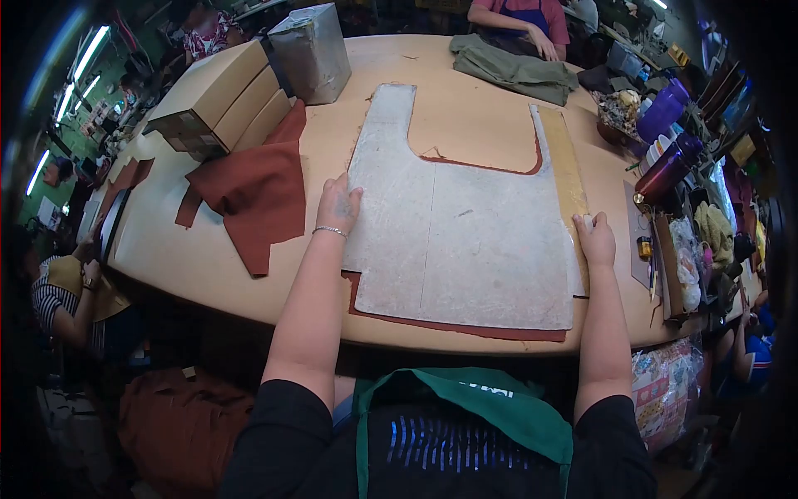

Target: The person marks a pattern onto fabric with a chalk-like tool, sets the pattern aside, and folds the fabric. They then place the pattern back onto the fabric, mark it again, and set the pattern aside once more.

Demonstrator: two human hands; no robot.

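Note:
A large grey-white pattern board (pixel 465 241) with a U-shaped cut-out lies flat on the table before me. Rust-brown fabric (pixel 465 329) shows from under it along the near edge and around the cut-out. A yellowish strip (pixel 567 166) runs down the board's right side. My left hand (pixel 337 208), with a chain bracelet at the wrist, grips the board's left edge, thumb on top. On the right edge, by the strip, my right hand (pixel 596 239) is closed with its fingers curled; a small pale spot shows at the fingertips, too small to name.
Folded rust-brown fabric (pixel 249 200) lies left, beside cardboard boxes (pixel 220 104) and a metal-looking box (pixel 312 54). Olive cloth (pixel 515 68) lies at the far side near a person's hand (pixel 542 41). A purple tumbler (pixel 665 170) and a cluttered tray (pixel 672 266) line the right edge.

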